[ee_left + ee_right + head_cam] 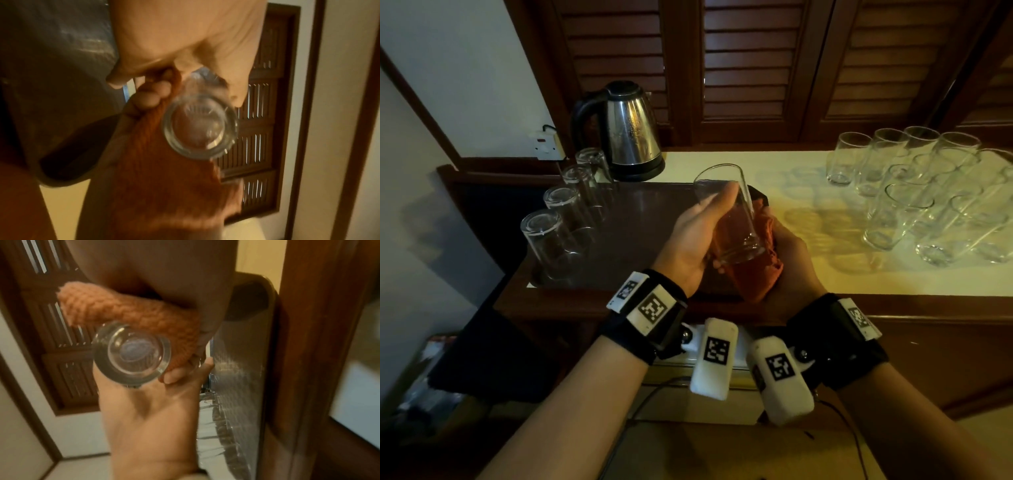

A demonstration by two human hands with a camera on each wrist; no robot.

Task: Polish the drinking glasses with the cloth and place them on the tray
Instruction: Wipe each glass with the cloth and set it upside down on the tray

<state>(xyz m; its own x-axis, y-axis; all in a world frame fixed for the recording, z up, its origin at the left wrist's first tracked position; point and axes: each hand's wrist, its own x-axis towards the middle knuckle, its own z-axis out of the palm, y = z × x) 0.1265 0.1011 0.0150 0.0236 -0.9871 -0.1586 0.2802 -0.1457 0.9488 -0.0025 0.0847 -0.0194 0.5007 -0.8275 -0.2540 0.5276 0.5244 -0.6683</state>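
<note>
The left hand (pixel 693 240) grips a glass (pixel 729 212) above the tray's (pixel 640 219) right end, thumb along the near wall and fingers curled round the far side, mouth tilted up and away, base toward the person. The right hand (pixel 789 253) presses an orange cloth (pixel 753 270) against the glass's right side, fingers wrapped round the cloth; the left wrist view shows their tips (pixel 156 95) bunched in the fabric beside the thick base (pixel 200 129). In the right wrist view a fold of cloth (pixel 131 311) lies over the top of the base (pixel 131 353), and the left palm (pixel 148 415) cups it from below. Four glasses (pixel 565 219) stand upside down in a row along the tray's left edge, running back toward a kettle (pixel 626 130) just behind the tray's rear left corner. The middle and right of the tray lie bare under the hands. On the pale counter (pixel 808 274) to the right, well apart from the tray, a cluster of upright glasses (pixel 914 195) stands close together, some touching, reaching near the counter's back edge by the louvred doors (pixel 756 68). A clear strip of counter separates the tray's right edge from that cluster. The counter's wooden front lip (pixel 893 308) runs just beyond the wrists.
</note>
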